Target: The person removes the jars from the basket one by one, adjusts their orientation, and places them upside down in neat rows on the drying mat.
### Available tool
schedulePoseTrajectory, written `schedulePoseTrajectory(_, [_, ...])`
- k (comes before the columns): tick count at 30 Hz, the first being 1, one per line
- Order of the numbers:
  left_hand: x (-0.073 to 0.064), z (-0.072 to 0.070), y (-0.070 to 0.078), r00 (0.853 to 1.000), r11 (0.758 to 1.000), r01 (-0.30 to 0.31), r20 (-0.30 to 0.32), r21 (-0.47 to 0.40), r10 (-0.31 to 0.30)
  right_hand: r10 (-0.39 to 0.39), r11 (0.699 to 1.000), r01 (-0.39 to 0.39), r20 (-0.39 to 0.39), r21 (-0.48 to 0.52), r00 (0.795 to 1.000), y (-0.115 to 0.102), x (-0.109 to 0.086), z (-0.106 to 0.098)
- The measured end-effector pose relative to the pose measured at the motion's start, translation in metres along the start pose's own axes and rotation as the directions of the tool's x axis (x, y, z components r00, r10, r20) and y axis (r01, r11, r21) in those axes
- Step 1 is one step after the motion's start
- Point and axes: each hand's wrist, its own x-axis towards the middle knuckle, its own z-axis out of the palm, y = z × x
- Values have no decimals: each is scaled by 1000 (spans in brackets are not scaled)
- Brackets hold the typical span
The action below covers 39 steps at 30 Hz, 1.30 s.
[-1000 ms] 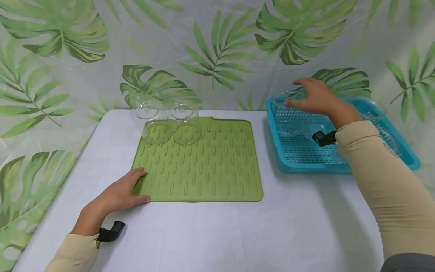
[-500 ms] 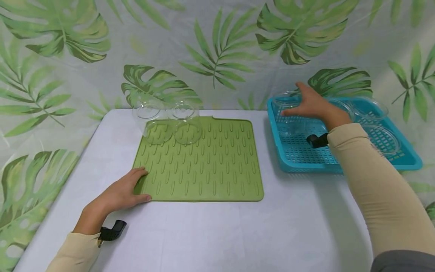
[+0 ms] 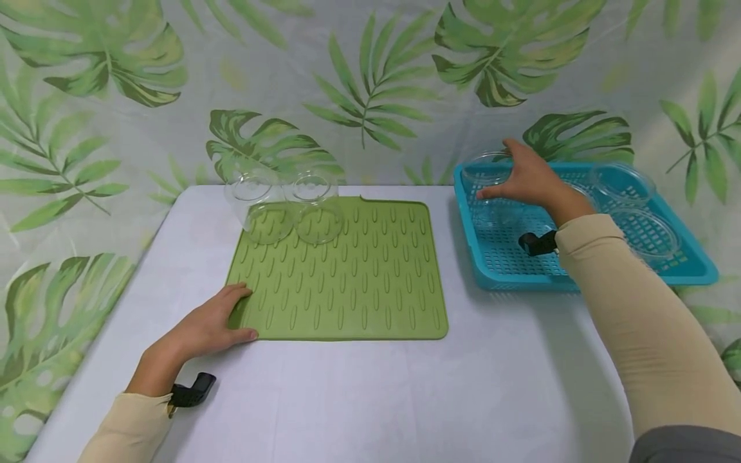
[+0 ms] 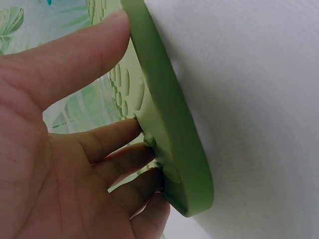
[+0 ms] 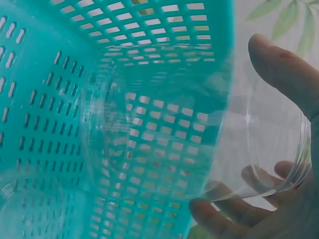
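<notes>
My right hand (image 3: 532,179) holds a clear glass cup (image 3: 485,168) at the left back of the blue basket (image 3: 523,281). In the right wrist view the thumb (image 5: 281,69) lies on one side of this cup (image 5: 159,129), and the curled fingers (image 5: 219,216) show through and beside the glass on the other. My left hand (image 3: 199,326) rests at the front left corner of the green ribbed mat (image 3: 353,283). Its thumb (image 4: 94,47) and spread fingers touch the mat's edges. Two clear glass cups stand side by side on the mat's back left.
More clear glassware (image 3: 645,233) sits in the right part of the basket, partly hidden behind my forearm. A white cloth (image 3: 405,399) covers the table, and a leaf-print curtain (image 3: 382,64) hangs right behind it.
My right hand has come slightly left and down around the glass cup, then stayed nearly still over the last half second. The left hand keeps its place on the mat.
</notes>
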Motion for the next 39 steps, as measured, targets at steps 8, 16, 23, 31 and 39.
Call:
schedulePoseTrajectory(8, [-1, -1, -1, 1000, 1000, -2, -13, 8, 2, 0, 1000, 0, 10, 18, 1000, -3, -1, 0])
schedulePoseTrajectory(16, [-2, -1, -2, 1000, 1000, 8, -10, -1, -8, 17, 1000, -17, -5, 14, 1000, -12, -3, -4])
schedulePoseTrajectory(23, [-3, -1, -5, 1000, 1000, 3, -19, -3, -3, 43, 996, -43, 3, 76, 999, -14, -5, -7])
schedulePoseTrajectory(31, [-4, -1, -5, 1000, 1000, 9, -16, -5, -10, 13, 986, -6, -41, 168, 999, -11, -11, -10])
schedulePoseTrajectory(39, [-2, 3, -4, 1000, 1000, -2, -16, -18, 2, 11, 969, 4, -60, 245, 998, -9, -20, -10])
